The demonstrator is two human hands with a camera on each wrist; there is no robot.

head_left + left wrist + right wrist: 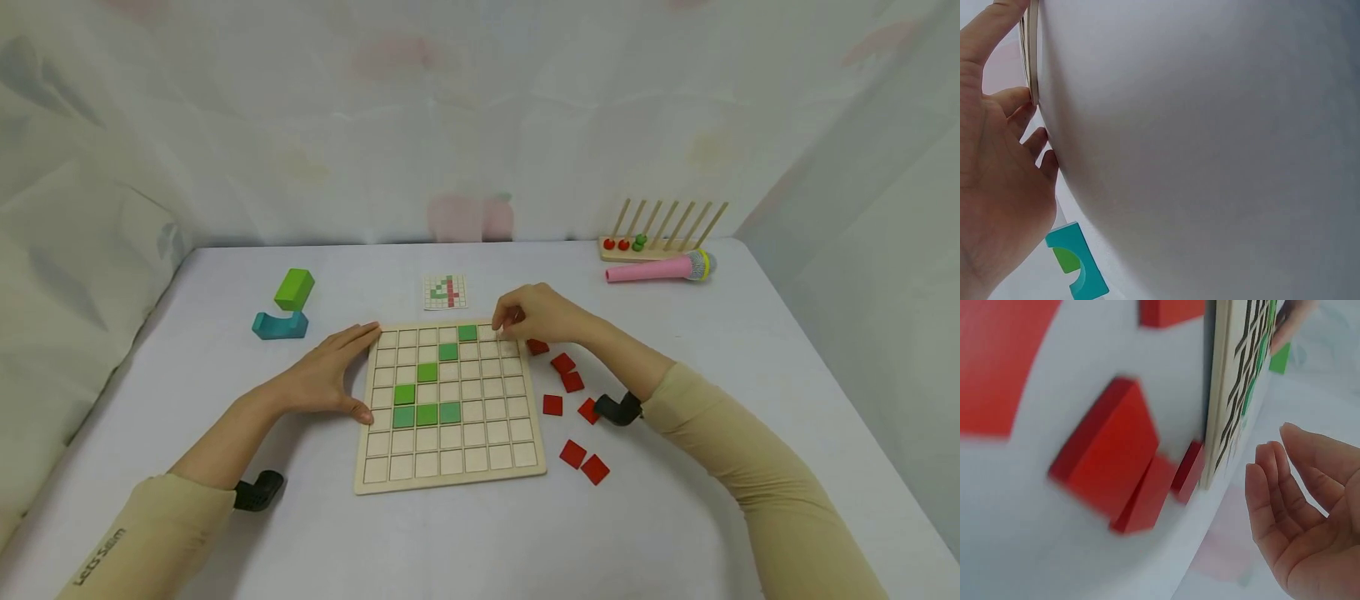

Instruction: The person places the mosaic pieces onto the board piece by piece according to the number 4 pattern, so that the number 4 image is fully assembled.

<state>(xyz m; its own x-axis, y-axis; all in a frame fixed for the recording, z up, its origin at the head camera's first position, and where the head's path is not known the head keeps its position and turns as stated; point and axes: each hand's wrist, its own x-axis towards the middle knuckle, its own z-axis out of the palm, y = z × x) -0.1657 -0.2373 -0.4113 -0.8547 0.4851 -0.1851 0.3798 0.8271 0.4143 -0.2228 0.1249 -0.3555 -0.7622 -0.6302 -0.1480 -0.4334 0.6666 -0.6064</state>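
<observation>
Green tiles sit in seven cells of the wooden board, red tiles loose beside its right edge. Left hand: fingers spread, touching the board's left edge; right hand: fingers curved at the far right corner, narrow gap at the thumb, nothing seen held. Judged risk: a low sweep of the right wrist camera could scatter the red tiles, or an uneven left-hand push skew the board.
</observation>
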